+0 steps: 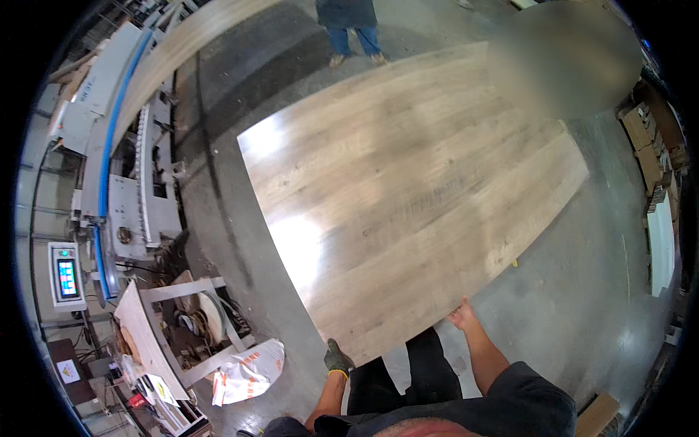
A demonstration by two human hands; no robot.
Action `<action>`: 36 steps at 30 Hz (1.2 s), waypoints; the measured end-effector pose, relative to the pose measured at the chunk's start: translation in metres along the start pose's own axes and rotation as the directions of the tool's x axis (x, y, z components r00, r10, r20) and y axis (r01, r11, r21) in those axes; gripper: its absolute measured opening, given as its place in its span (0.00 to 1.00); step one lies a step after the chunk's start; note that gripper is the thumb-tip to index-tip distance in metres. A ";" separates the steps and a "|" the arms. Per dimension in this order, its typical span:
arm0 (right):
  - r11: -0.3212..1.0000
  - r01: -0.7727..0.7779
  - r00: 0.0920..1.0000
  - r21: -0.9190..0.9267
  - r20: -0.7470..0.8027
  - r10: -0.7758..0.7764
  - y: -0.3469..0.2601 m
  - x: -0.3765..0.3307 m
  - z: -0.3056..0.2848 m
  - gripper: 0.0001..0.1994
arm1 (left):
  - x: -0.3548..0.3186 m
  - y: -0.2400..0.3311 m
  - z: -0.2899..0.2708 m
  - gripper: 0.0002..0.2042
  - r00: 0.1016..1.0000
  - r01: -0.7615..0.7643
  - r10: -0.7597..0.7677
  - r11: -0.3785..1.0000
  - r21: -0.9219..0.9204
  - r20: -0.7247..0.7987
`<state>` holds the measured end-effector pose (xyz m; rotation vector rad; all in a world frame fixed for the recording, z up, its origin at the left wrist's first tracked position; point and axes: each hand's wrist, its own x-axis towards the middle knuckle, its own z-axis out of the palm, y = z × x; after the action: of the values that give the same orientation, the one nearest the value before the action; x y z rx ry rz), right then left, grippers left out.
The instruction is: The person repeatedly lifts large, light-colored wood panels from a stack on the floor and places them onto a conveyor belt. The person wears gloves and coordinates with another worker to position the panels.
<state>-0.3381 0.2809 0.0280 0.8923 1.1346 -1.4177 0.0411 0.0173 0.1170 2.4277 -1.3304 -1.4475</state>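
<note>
A large wood-grain panel (pixel 408 197) spreads out before me, its left corner and left edge shining with reflected light. Dark-gloved, my left hand (pixel 337 358) is closed on the panel's near left corner, with the thumb on top. My bare right hand (pixel 460 315) grips the near edge farther right; the fingers are partly hidden beneath the panel. Both hands hold the same board, close in front of my legs. A blurred patch covers the panel's far right part.
A long machine (pixel 131 197) with a blue rail runs along the left, beside a lit control screen (pixel 67 278). A wooden-framed cart (pixel 164 342) and a white printed sack (pixel 251 373) stand near left. Beyond the panel, a person (pixel 348 29) stands. Cardboard boxes (pixel 644 149) line the right.
</note>
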 end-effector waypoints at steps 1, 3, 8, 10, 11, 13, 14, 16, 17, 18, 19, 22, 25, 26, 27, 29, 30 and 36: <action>0.997 0.008 0.999 -0.080 0.039 -0.005 -0.005 -0.013 0.000 0.39 | -0.018 0.029 -0.012 0.29 0.978 0.208 -0.195 0.919 -0.334 0.072; 0.996 0.065 0.998 -0.060 0.027 -0.063 -0.019 -0.035 0.005 0.40 | -0.030 0.043 -0.032 0.30 0.986 0.166 -0.145 0.866 -0.472 0.081; 0.970 0.242 0.955 0.039 -0.189 -0.230 -0.049 -0.070 -0.044 0.43 | -0.094 0.105 -0.062 0.28 0.992 0.123 -0.072 0.762 -0.636 0.106; 0.969 0.245 0.932 0.042 -0.284 -0.224 -0.059 -0.084 -0.058 0.44 | -0.103 0.103 -0.077 0.27 0.998 -0.059 0.056 0.962 -0.265 -0.016; 0.968 0.251 0.930 0.032 -0.286 -0.232 -0.064 -0.083 -0.061 0.44 | -0.096 0.097 -0.079 0.26 0.997 -0.080 0.073 0.963 -0.259 -0.038; 0.968 0.251 0.922 -0.004 -0.303 -0.240 -0.070 -0.082 -0.076 0.44 | -0.068 0.075 -0.077 0.26 0.999 -0.049 0.036 0.899 -0.435 -0.040; 0.969 0.246 0.929 -0.014 -0.283 -0.240 -0.073 -0.084 -0.079 0.44 | -0.060 0.064 -0.077 0.27 1.000 -0.004 -0.008 0.801 -0.598 -0.018; 0.971 0.236 0.937 -0.042 -0.256 -0.239 -0.082 -0.088 -0.096 0.45 | -0.065 0.068 -0.083 0.29 0.993 0.020 -0.052 0.960 -0.278 -0.106; 0.973 0.226 0.940 -0.040 -0.255 -0.229 -0.087 -0.084 -0.104 0.45 | -0.067 0.076 -0.085 0.30 0.986 0.051 -0.066 0.993 -0.105 -0.150; 0.972 0.231 0.937 -0.033 -0.262 -0.231 -0.098 -0.073 -0.126 0.45 | -0.079 0.091 -0.079 0.31 0.987 -0.045 0.032 0.996 -0.076 -0.155; 0.975 0.223 0.938 -0.021 -0.268 -0.220 -0.104 -0.068 -0.135 0.45 | -0.100 0.108 -0.082 0.32 0.977 -0.137 0.129 0.990 -0.036 -0.169; 0.936 0.349 0.878 -0.042 -0.334 -0.343 -0.120 -0.046 -0.129 0.50 | -0.100 0.087 -0.105 0.34 0.948 -0.154 0.205 0.965 0.214 -0.242; 0.947 0.320 0.892 -0.023 -0.328 -0.310 -0.199 -0.027 -0.174 0.54 | -0.105 0.102 -0.081 0.35 0.974 -0.100 0.122 0.988 0.119 -0.193; 0.951 0.306 0.909 0.039 -0.311 -0.279 -0.216 -0.017 -0.165 0.56 | -0.089 0.090 -0.081 0.35 0.974 -0.048 0.064 0.996 0.079 -0.218; 0.969 0.233 0.924 0.076 -0.329 -0.196 -0.219 -0.011 -0.146 0.55 | -0.083 0.079 -0.087 0.35 0.967 0.012 0.000 0.999 0.043 -0.255; 0.961 0.212 0.952 0.176 -0.261 -0.162 -0.224 -0.007 -0.116 0.51 | -0.099 0.082 -0.082 0.35 0.961 -0.103 0.112 0.994 0.045 -0.255; 0.939 0.237 0.967 0.248 -0.157 -0.203 -0.223 -0.005 -0.096 0.49 | -0.103 0.081 -0.082 0.35 0.954 -0.124 0.127 0.992 0.029 -0.270; 0.263 0.233 0.738 -0.936 -0.006 -0.675 -0.175 -0.017 0.001 0.33 | -0.084 0.013 -0.139 0.31 0.908 -0.037 0.085 0.991 0.125 -0.410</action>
<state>-0.5077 0.2817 0.0741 -0.0298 2.3546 -0.7400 0.1162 0.0130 0.2611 2.5387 -1.3980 -0.7902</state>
